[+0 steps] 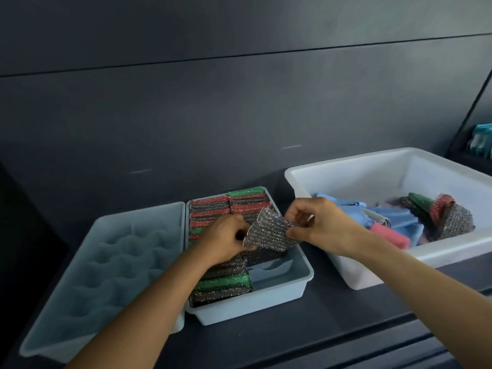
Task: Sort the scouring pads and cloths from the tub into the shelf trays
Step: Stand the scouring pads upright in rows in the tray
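Note:
A silver scouring pad (269, 233) is held over the middle tray (279, 291). My left hand (222, 239) grips its left edge and my right hand (316, 225) pinches its right edge. The middle tray holds rows of red, green and silver scouring pads (223, 282), with a bare gap at its front right. The white tub (372, 275) on the right contains blue cloths (399, 219), a pink pad (390, 237) and several glittery pads (452, 219). The left tray (80, 326) is filled with pale blue cloths (117, 262).
All containers stand on a dark shelf (306, 334) against a dark wall. A lower shelf edge runs along the bottom right. Teal packaged items (482, 141) sit on another shelf at the far right.

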{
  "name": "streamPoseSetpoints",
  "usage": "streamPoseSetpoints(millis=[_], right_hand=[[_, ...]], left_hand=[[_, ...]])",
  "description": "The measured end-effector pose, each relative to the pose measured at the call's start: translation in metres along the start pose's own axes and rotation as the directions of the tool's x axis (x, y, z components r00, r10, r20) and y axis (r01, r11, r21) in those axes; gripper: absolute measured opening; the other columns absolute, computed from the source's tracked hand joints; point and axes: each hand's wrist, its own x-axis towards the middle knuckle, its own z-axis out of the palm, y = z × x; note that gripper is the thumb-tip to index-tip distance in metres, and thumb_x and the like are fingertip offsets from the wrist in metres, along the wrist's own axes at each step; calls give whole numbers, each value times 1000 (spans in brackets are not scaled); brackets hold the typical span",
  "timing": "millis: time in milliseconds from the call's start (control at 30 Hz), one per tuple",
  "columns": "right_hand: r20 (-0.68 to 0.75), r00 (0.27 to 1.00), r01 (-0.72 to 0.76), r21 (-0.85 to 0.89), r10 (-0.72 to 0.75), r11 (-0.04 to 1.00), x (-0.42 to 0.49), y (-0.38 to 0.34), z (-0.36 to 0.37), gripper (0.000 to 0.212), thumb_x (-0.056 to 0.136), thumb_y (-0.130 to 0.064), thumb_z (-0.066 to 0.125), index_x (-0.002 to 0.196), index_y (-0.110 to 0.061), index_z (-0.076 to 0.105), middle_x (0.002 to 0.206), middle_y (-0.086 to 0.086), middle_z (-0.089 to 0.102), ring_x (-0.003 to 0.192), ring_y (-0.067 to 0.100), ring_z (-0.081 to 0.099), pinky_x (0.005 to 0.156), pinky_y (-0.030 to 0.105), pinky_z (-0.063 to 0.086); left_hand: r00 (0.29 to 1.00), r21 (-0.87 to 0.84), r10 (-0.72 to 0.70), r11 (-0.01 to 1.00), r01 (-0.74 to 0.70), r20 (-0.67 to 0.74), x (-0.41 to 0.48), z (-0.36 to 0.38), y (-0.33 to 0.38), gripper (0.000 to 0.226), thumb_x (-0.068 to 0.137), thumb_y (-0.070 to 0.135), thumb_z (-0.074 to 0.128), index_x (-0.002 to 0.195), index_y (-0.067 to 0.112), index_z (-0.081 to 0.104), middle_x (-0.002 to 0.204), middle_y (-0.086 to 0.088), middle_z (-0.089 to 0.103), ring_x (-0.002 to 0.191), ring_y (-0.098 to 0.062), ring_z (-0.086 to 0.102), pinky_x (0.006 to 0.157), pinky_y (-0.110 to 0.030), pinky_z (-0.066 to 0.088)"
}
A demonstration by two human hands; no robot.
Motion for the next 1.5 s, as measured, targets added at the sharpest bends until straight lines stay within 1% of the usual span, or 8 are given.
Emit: streamPoseSetpoints(millis=[200, 400, 500, 633, 833, 1000, 1200, 1500], right_hand=[[74, 991, 136, -468, -114, 873, 5, -5, 20, 15, 79, -17, 66, 94, -20, 64, 96, -2, 66, 92, 18, 58, 78, 28, 44], [191, 978, 192, -672, -83, 715, 10, -13, 40, 23, 82, -9, 54, 103, -16, 59, 111, 6, 63, 106, 28, 59, 77, 32, 45], [215, 974, 206, -709, -72, 674, 12, -14, 52, 31, 84, -7, 52, 112, -18, 58, 115, 6, 63, 106, 27, 59, 78, 32, 46], [197, 978, 191, -723, -67, 664, 18, -11, 58, 27, 84, -8, 54, 107, -18, 62, 111, 5, 64, 106, 25, 59, 80, 34, 49], [191, 975, 205, -570, -114, 795, 7, 3, 31, 35, 83, -29, 66, 118, -25, 61, 119, -3, 55, 114, 17, 48, 96, 32, 40], [-88, 984, 108, -398, -155, 911, -9, 16, -28, 26, 84, -28, 67, 109, -20, 67, 106, 0, 63, 104, 20, 55, 90, 38, 45], [-281, 953, -207, -334, 112, 920, -22, 78, -138, 20, 86, -12, 63, 104, -17, 69, 102, 2, 67, 91, 19, 59, 87, 36, 48], [-230, 855, -519, -428, 466, 740, -42, 193, -253, 43, 83, 8, 49, 119, -10, 63, 122, 8, 59, 105, 23, 55, 91, 26, 41]], left_hand=[[997, -55, 51, 997, -55, -61, 4, -6, -8, 47, 81, 3, 70, 61, 40, 49, 75, 14, 55, 76, -11, 57, 69, -29, 49], [994, -142, 106, 984, -107, -14, 4, -5, -17, 14, 93, 30, 61, 89, 23, 72, 76, 8, 60, 66, -5, 54, 63, -26, 45], [996, -181, 86, 980, -83, 10, 3, -5, -16, 47, 85, 62, 50, 79, 19, 68, 70, 4, 59, 61, -13, 53, 59, -32, 43], [996, -87, 93, 992, -93, 0, 2, -4, -11, 24, 82, 46, 70, 98, 28, 71, 89, 17, 62, 86, -3, 59, 80, -34, 52], [991, 24, 99, 995, -97, -90, 2, 0, 4, 19, 85, 37, 69, 101, 26, 71, 92, 16, 58, 87, -3, 56, 79, -28, 50], [962, -167, 176, 963, -212, -207, 23, -5, 59, 13, 85, 32, 70, 98, 30, 71, 84, 14, 62, 75, 0, 58, 66, -17, 44], [936, -419, 333, 838, -351, -117, 85, 13, 161, 13, 87, 20, 70, 99, 20, 74, 93, 11, 72, 83, -1, 63, 74, -9, 45], [953, -644, 177, 765, 24, 247, 198, 100, 287, 18, 87, 16, 67, 104, 11, 65, 90, -11, 65, 80, -18, 60, 71, -28, 49]])
